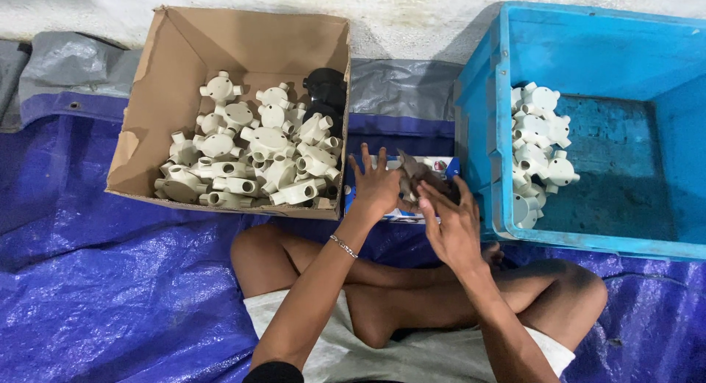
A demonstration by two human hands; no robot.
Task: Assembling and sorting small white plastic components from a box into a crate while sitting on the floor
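My left hand (376,186) reaches forward with fingers spread over a small white and blue box (441,165) lying between the two containers. My right hand (452,221) is beside it, fingers curled at a dark brown piece (418,176) on that box. Both hands touch the dark piece; what exactly it is stays unclear. A cardboard box (147,126) to the left holds several cream plastic conduit junction boxes (265,144) and a black one (325,85). A blue plastic crate (588,52) on the right holds several more cream junction boxes (537,137) along its left side.
I sit cross-legged on a blue tarpaulin (110,280), my knees just below the hands. A grey sheet (401,89) lies behind, against a pale wall (412,15). A thin bracelet (343,245) is on my left wrist.
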